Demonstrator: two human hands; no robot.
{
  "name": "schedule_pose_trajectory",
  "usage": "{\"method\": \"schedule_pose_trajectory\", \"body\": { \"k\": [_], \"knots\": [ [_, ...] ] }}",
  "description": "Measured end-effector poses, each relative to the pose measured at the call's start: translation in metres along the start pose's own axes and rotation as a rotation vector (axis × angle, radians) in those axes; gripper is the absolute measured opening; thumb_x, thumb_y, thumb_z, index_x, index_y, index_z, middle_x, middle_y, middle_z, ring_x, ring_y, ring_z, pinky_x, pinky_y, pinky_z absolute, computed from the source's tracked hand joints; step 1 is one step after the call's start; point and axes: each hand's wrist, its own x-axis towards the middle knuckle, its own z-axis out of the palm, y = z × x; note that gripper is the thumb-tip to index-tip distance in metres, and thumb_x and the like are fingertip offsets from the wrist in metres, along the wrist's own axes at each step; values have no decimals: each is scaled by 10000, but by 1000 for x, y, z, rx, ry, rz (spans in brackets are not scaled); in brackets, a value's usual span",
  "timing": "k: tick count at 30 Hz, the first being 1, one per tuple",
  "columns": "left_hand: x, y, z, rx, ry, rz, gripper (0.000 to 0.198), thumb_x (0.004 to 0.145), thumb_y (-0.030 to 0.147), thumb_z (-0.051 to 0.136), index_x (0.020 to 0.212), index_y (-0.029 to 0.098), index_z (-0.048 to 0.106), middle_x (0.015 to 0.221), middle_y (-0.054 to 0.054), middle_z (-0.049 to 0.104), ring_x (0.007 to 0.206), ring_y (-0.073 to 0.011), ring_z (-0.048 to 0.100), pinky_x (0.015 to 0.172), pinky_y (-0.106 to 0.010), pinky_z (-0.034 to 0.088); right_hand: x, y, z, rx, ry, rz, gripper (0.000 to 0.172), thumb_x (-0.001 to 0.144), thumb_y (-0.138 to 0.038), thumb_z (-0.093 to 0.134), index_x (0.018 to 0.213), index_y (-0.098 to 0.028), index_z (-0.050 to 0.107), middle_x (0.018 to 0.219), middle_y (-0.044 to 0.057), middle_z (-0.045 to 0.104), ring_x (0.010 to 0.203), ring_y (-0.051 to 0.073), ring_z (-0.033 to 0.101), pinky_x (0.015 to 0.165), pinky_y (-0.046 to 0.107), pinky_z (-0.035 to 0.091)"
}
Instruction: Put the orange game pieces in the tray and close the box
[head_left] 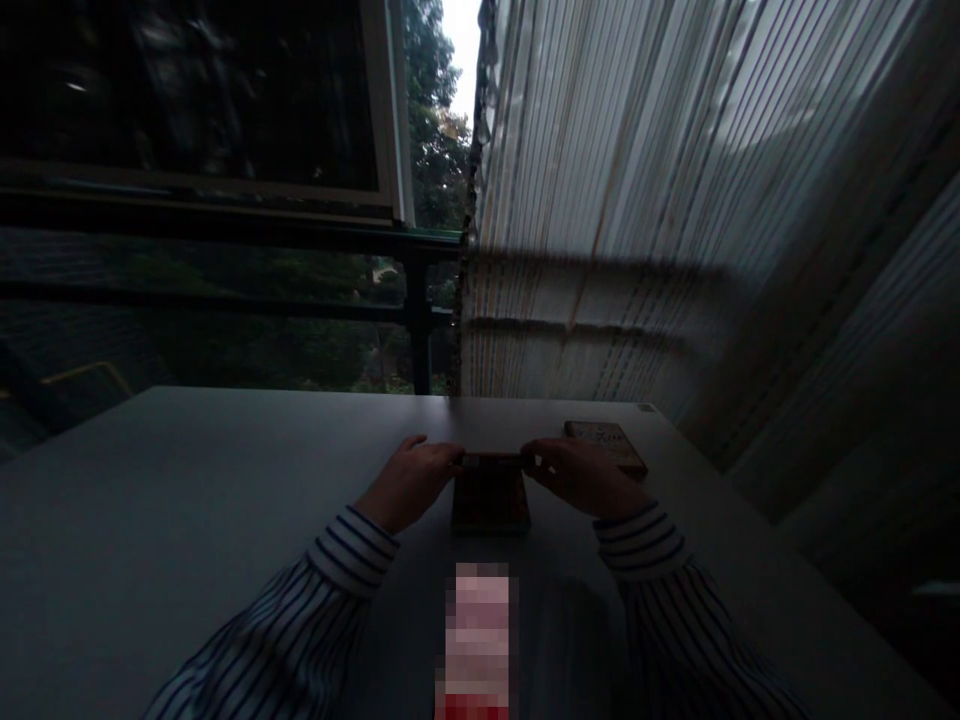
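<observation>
A small dark reddish box [490, 500] lies on the grey table [187, 500] in front of me. My left hand [409, 482] pinches the far left end of a thin dark piece [491, 460] at the box's far edge. My right hand [581, 475] pinches the right end of the same piece. Both hands have fingers curled closed on it. Whether the piece is a lid, a card stack or part of the box I cannot make out in the dim light.
A second flat box with a patterned top [606, 444] lies on the table just beyond my right hand. Vertical blinds [637, 200] hang behind the table on the right. A window and dark railing [420, 310] stand at the back left.
</observation>
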Motion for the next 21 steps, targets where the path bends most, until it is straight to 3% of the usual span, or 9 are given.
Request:
{"method": "schedule_pose_trajectory", "body": {
  "k": [21],
  "knots": [
    [-16, 0, 25, 13, 148, 29, 231, 850, 204, 391, 1075, 177, 437, 985, -57, 619, 886, -168, 580, 882, -392, 344, -13, 1, 20, 8, 143, -27, 271, 812, -270, 463, 1059, -179, 529, 924, 65, 631, 780, 150, 589, 681, 267, 430]
  ]
}}
